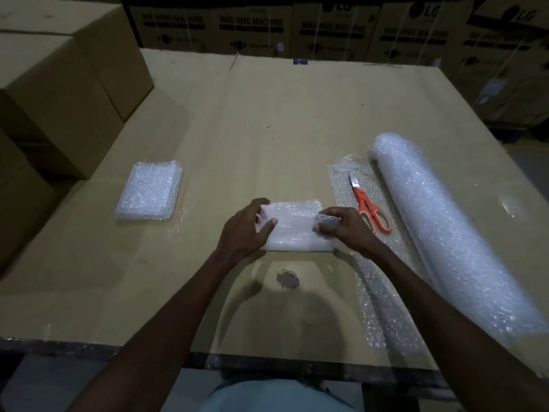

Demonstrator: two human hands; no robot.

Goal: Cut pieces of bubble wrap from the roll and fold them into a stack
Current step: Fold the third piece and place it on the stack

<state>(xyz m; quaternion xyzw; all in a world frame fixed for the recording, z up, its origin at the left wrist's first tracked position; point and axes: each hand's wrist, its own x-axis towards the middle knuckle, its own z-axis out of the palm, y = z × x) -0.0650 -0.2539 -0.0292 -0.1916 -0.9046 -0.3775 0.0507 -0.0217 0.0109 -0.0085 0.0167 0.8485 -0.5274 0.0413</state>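
A folded piece of bubble wrap (294, 230) lies in the middle of the cardboard-covered table (267, 114). My left hand (246, 230) grips its left end, thumb on top. My right hand (341, 226) pinches its right end. A stack of folded bubble wrap (150, 190) sits to the left, apart from my hands. The bubble wrap roll (439, 230) lies at the right, with a loose flat sheet (377, 278) unrolled beside it. Orange-handled scissors (370, 208) rest shut on that sheet, just right of my right hand.
Plain cardboard boxes (59, 84) stand at the left edge of the table. Printed washing machine cartons (326, 28) line the back. A torn hole (287, 280) marks the cardboard near the table's front edge.
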